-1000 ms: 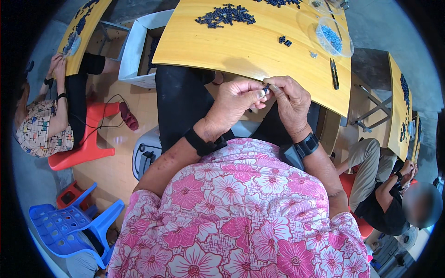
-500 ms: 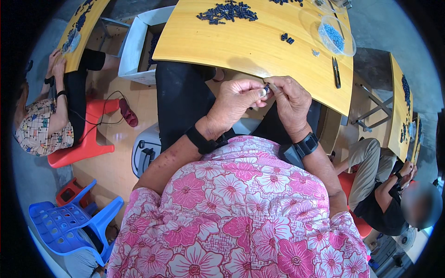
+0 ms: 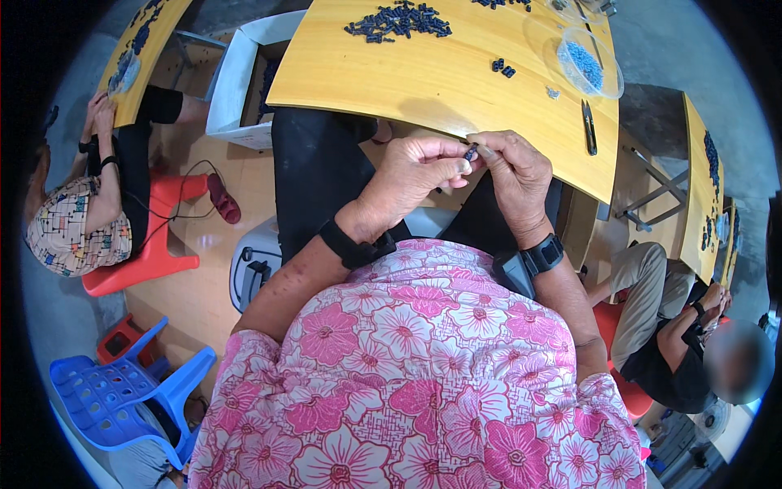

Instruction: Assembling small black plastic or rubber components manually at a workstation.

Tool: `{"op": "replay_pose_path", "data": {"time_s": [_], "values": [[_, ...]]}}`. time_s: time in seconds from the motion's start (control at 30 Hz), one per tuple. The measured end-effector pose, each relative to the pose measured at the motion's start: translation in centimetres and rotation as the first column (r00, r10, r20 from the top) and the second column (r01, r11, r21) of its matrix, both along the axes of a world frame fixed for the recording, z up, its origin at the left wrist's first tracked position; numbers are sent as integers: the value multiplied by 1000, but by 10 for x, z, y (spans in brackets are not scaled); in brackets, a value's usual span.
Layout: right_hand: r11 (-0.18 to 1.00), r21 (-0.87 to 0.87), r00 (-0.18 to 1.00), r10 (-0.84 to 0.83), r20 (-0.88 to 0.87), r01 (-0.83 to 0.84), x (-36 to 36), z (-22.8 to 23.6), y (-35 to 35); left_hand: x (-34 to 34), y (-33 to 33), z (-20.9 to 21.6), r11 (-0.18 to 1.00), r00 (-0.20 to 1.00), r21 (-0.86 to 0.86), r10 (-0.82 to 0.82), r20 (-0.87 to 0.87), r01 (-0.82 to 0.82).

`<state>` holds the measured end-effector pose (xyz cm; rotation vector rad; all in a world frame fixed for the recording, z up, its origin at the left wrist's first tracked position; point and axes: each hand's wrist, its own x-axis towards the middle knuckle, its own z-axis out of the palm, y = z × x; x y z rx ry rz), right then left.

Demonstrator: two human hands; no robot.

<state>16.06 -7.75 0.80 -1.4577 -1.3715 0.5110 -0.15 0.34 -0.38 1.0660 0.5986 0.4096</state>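
Right, all eyes on the small dark part [image 3: 471,152], held up between two bare hands just off the near edge of the desk [image 3: 456,69], its exact shape mostly hidden by skin. On one side it's the left hand [image 3: 411,175], thumb and fingers clamped on the piece. Opposite, the right hand [image 3: 520,171], thumb and index finger closed on it too, so the two sets of fingertips practically meet. Both wrists carry dark bands, and the forearms come in past a pink-and-white floral top [image 3: 432,367].

Out onto the desk we go! A little cluster of dark pieces [image 3: 503,68] sits well in from the near edge, on the right-hand half. Closer to the right edge, some tiny pale bits [image 3: 552,93], too small to make out, and then a slim black hand tool [image 3: 588,128] lying lengthwise, not far from the near right corner. Beyond it, also by the right edge, a clear round tub [image 3: 588,69] with blue grains inside. Over toward the left edge, farther back, a big loose heap of dark parts [image 3: 397,21].

Off the left edge, a white box [image 3: 232,90]. Farther left, a co-worker in a patterned shirt [image 3: 77,232] on a red stool [image 3: 159,244]; away to the right, another co-worker in a black top [image 3: 684,367].
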Motion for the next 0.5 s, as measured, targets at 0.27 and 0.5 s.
{"op": "replay_pose_path", "data": {"time_s": [0.27,0.5], "values": [[1000,-13,999,-2,48,3,-2,-3,1,-1,1,-2,999,1000,38,9,-22,-8],[999,12,999,-31,36,31,-4,-10,0,0,-3,-5,998,998,43,55,12,-55]]}}
